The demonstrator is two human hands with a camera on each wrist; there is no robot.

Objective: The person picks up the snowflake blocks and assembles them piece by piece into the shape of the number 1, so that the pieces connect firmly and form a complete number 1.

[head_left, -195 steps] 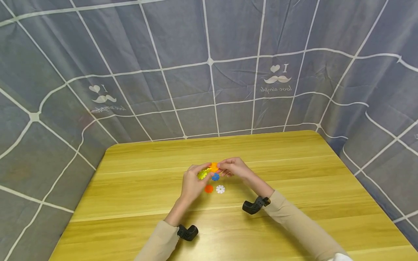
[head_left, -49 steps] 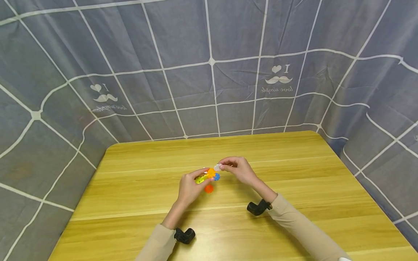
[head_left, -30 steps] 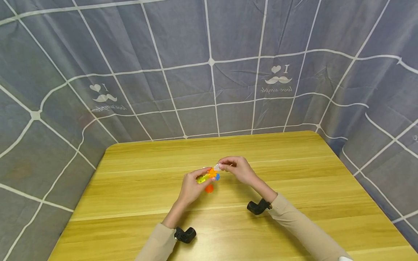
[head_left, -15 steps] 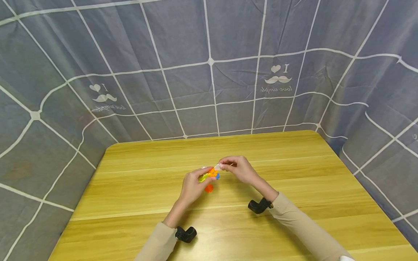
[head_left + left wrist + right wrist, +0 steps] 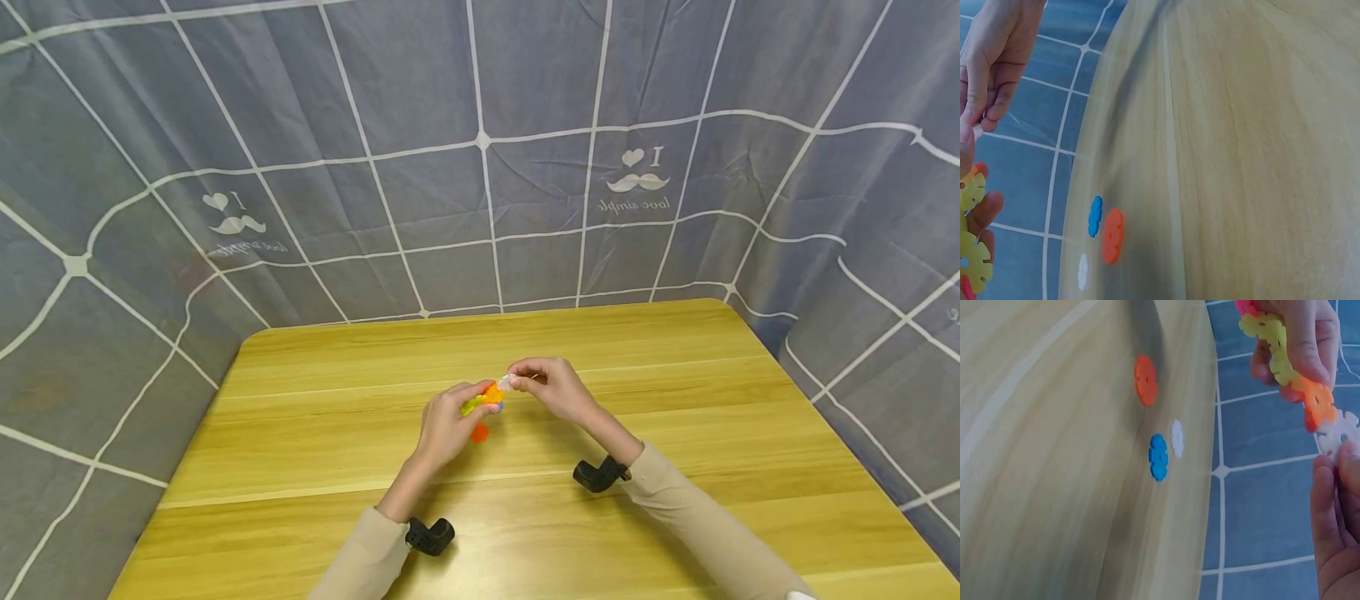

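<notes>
My left hand (image 5: 444,427) holds a chain of notched snowflake discs above the table. In the right wrist view the chain runs from a pink disc (image 5: 1247,307) through yellow discs (image 5: 1280,359) to an orange disc (image 5: 1319,403) at its end. My right hand (image 5: 557,390) pinches a white snowflake disc (image 5: 1339,432) between thumb and fingers. The white disc's edge meets the orange one, its notches partly overlapping there. Fingers hide part of the chain in the head view.
On the wooden table (image 5: 637,517) below lie a loose orange-red disc (image 5: 1145,380), a blue disc (image 5: 1159,457) and another white disc (image 5: 1177,439). A grey curtain (image 5: 540,200) with white lines hangs behind the table's far edge.
The white disc that lay on the table earliest is now up in my right hand, against the orange disc. Over the last second both hands shift only slightly, with the discs tilting.
</notes>
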